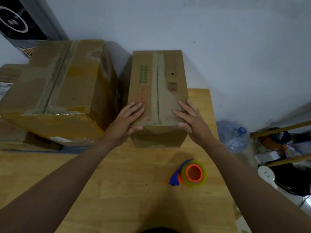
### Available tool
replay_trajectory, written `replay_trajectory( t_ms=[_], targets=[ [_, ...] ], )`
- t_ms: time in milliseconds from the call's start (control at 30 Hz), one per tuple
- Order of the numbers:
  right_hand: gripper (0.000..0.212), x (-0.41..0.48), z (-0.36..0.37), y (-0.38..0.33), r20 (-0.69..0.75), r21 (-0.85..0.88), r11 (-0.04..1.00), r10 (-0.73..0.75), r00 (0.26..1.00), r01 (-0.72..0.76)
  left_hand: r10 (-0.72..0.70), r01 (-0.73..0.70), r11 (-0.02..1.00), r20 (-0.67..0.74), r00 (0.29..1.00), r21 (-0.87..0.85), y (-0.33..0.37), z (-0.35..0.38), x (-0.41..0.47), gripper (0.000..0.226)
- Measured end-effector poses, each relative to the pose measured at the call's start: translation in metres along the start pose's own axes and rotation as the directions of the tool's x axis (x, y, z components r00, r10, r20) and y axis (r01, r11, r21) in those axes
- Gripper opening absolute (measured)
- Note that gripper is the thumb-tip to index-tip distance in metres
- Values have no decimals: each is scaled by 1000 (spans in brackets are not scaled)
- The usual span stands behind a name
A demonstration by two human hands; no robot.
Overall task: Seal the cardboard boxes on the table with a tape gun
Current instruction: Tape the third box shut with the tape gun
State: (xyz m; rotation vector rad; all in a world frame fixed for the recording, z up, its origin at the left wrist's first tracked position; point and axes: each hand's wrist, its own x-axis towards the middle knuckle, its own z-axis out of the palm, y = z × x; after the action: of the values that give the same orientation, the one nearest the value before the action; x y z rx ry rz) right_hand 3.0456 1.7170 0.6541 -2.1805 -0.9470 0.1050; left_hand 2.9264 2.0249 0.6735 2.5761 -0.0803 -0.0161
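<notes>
Item 1: narrow cardboard box (158, 91), centre of frame, on the wooden table (117, 190). I log its top flaps as down, the seam a dark line along the middle.
Item 2: left hand (127, 120), flat on the near left flap, fingers straight, thumb on the front face, clasping nothing.
Item 3: right hand (190, 118), the same on the right flap.
Item 4: tape gun (190, 173), blue and orange, lower centre-right on the table, apart from both hands.
Item 5: larger cardboard box (58, 84), left of frame, just beside item 1.
</notes>
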Motion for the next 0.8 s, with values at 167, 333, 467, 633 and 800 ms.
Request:
replay_trajectory(
  t_ms=[167, 333, 467, 633, 800],
  targets=[
    [54, -3, -8, -26, 153, 38, 980, 188, 970, -196, -263, 254, 934, -2, 965, -252, 28, 5, -10, 93],
    [68, 6, -6, -67, 96, -189, 922, 361, 928, -339, -490, 388, 820, -164, 856, -420, 62, 22, -13, 94],
    [62, 15, 21, -84, -1, -476, 805, 403, 915, -355, -608, 524, 787, -268, 748, -326, 94, 33, 0, 97],
    [67, 12, 17, -66, -164, -140, 908, 373, 913, -396, -613, 491, 781, -322, 722, -386, 87, 35, -3, 105],
    [70, 8, 22, -56, -227, 196, 899, 429, 874, -391, -648, 480, 742, -316, 693, -468, 74, 37, 3, 114]
  ],
)
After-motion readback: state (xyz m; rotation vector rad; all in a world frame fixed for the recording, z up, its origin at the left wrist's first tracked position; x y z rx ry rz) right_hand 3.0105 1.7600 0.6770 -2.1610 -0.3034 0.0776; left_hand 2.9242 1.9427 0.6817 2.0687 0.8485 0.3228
